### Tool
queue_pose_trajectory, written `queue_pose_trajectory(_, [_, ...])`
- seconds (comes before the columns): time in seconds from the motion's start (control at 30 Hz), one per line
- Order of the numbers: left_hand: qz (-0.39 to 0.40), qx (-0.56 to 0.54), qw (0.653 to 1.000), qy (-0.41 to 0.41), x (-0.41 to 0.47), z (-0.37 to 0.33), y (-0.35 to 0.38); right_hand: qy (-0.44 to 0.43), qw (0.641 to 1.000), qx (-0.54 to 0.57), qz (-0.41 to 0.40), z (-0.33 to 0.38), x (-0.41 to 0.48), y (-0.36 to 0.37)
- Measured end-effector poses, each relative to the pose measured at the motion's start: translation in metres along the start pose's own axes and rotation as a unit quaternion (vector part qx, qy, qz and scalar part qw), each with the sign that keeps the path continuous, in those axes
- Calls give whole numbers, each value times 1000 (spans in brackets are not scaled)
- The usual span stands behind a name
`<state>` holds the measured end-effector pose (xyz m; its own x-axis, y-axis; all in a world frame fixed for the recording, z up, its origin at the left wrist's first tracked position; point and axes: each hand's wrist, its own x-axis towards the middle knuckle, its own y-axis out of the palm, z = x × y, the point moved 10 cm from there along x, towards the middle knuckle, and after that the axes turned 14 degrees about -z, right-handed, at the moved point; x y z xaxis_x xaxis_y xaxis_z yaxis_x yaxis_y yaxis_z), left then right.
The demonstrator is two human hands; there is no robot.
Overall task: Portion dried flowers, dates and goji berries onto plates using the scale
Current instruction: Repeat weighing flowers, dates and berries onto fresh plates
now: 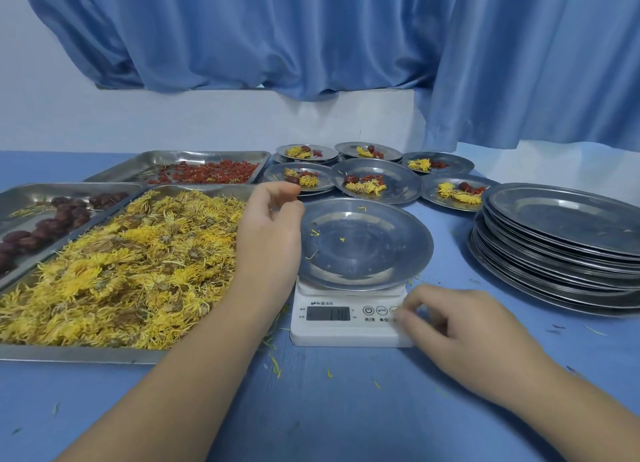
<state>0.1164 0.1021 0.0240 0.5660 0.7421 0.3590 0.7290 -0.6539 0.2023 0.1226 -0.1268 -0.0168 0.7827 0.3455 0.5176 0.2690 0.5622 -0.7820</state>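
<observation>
A white digital scale (348, 323) stands in the middle of the blue table with a steel plate (363, 243) on it; the plate holds only a few loose yellow petals. My right hand (460, 326) rests at the scale's right front corner, a fingertip on a button. My left hand (270, 226) hovers, fingers loosely curled and holding nothing, between the plate and the tray of dried yellow flowers (121, 271). A tray of dates (52, 219) lies at the far left and a tray of goji berries (204, 172) behind.
Several filled plates (377, 181) with flowers, a date and goji berries sit behind the scale. A tall stack of empty steel plates (561, 247) stands at the right. Blue curtains hang over the wall behind. Loose petals lie scattered on the table in front.
</observation>
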Motion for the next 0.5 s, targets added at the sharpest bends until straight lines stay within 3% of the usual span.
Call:
queue_pose_trajectory(0.23, [41,70,991,108,-9,-16,8,96,993,-7,-72,-45,18,-14])
queue_pose_trajectory(0.4, [74,124,967,208,-26,-27,19,77,995,-27,-52,-45,24,0])
queue_pose_trajectory(0.5, [108,176,934,292,-39,-36,27,63,996,-32,-47,-42,22,2])
